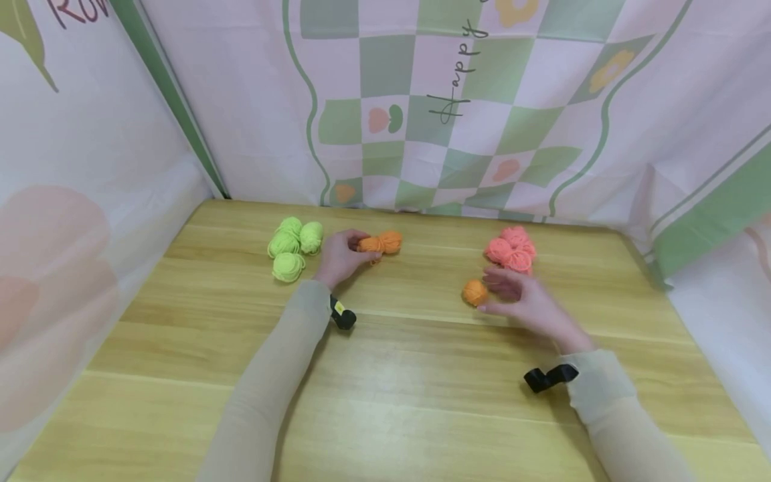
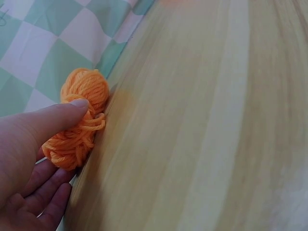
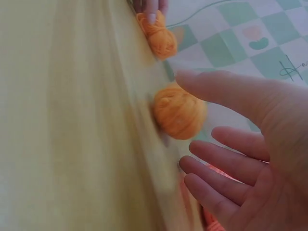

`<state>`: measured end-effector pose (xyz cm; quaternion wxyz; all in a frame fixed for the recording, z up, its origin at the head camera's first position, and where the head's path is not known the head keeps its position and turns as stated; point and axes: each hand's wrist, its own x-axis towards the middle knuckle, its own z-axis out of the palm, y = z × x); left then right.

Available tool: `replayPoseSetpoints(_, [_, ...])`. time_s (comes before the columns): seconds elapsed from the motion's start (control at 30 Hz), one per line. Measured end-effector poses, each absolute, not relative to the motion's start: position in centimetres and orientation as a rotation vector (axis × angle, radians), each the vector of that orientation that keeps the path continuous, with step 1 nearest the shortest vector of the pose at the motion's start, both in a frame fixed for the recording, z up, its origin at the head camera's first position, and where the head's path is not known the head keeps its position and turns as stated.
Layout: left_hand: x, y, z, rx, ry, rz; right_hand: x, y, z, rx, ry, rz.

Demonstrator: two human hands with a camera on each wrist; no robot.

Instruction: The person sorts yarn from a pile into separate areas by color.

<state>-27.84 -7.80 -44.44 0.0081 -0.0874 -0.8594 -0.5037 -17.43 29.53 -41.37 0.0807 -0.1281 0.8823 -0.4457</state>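
Note:
My left hand (image 1: 342,258) grips one of two orange yarn balls (image 1: 390,242) lying side by side near the back of the table. In the left wrist view the thumb lies over the orange yarn (image 2: 72,144), with the fingers on its far side, partly hidden. A third, single orange yarn ball (image 1: 474,292) sits farther right on the wood. Beside it my right hand (image 1: 527,304) is spread, thumb and fingers apart. From the right wrist view, the single ball (image 3: 179,113) lies just beyond those fingertips, with nothing held.
Several lime-green yarn balls (image 1: 284,243) are grouped left of the left hand. A cluster of pink yarn balls (image 1: 512,248) stands behind the right hand. The wooden table (image 1: 385,381) meets a checkered cloth (image 1: 434,154) at its back edge.

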Motion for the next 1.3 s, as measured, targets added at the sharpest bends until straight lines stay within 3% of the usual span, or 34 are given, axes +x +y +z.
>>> replayPoseSetpoints(1.3, [-28.1,-7.9,-44.9,-0.290,-2.667,-1.560,-17.8,28.3,-42.8,-0.440,2.721,-1.351])
